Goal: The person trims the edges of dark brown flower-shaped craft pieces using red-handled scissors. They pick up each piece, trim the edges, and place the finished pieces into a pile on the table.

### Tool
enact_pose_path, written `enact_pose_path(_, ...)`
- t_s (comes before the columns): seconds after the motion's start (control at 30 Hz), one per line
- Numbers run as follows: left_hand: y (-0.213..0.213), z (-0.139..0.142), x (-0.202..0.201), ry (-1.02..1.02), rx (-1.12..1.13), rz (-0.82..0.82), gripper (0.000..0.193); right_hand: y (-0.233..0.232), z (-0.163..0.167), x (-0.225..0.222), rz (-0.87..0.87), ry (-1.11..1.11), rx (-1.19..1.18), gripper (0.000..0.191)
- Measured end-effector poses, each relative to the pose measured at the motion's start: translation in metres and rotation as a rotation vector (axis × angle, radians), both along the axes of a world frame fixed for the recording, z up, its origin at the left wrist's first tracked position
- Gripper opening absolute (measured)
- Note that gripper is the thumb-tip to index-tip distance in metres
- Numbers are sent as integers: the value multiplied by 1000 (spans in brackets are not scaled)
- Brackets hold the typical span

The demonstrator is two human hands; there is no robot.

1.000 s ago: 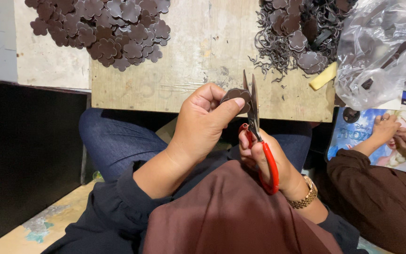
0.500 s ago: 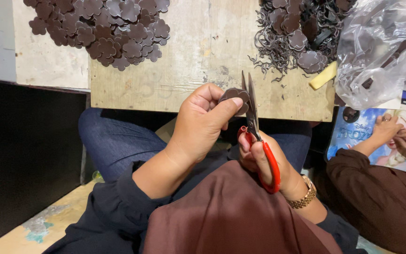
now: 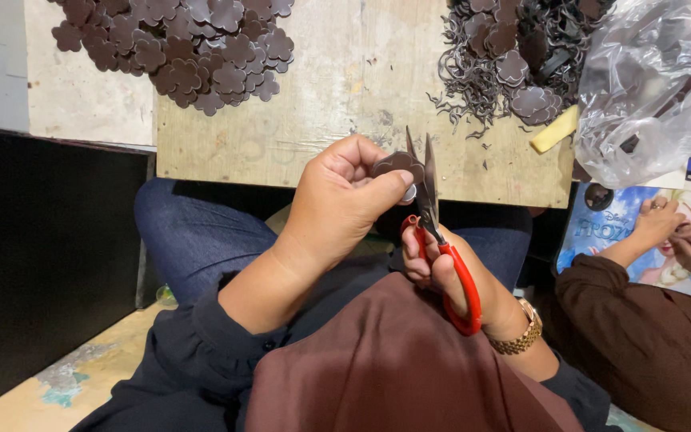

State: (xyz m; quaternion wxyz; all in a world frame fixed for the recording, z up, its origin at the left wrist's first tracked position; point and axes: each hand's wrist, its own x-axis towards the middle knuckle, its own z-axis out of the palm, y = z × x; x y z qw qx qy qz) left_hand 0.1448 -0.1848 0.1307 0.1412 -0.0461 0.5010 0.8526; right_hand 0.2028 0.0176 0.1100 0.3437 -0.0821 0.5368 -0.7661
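My left hand (image 3: pixel 337 204) pinches a small dark brown flower-shaped piece (image 3: pixel 393 165) between thumb and fingers, just below the front edge of the wooden board (image 3: pixel 345 104). My right hand (image 3: pixel 449 268) grips red-handled scissors (image 3: pixel 433 216), blades pointing up and slightly apart around the piece's right edge. Both hands hover over my lap.
A heap of cut brown flower shapes (image 3: pixel 177 48) lies at the board's back left. A pile of trimmings and uncut pieces (image 3: pixel 513 56) sits at the back right, beside a clear plastic bag (image 3: pixel 649 88) and a yellow strip (image 3: pixel 553 128). Another person's hands (image 3: pixel 681 232) work at the right.
The scissor blades have shifted slightly against the piece; my left hand has turned it a little. Otherwise the scene is the same.
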Motion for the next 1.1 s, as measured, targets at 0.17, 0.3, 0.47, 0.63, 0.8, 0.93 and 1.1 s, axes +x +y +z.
enact_pose_path(0.17,1,-1,0,31,-8,6,14,-2,2,-1,-8,33,0,73)
enact_pose_path(0.3,1,0,1,40,-32,7,14,-3,3,-1,-21,-9,18,71)
enact_pose_path(0.47,1,-1,1,37,-1,4,14,-4,4,1,-61,-70,14,68)
enact_pose_path(0.63,1,-2,1,9,-7,0,14,-5,1,3,-66,-78,0,66)
enact_pose_path(0.8,2,-4,0,-49,-11,-12,12,-5,-1,3,-68,-59,3,65)
enact_pose_path(0.93,3,-6,-2,-53,38,3,13,-2,-1,1,-59,-52,11,62)
enact_pose_path(1.1,4,-3,-4,-7,89,16,13,-2,-1,0,-52,-68,2,58)
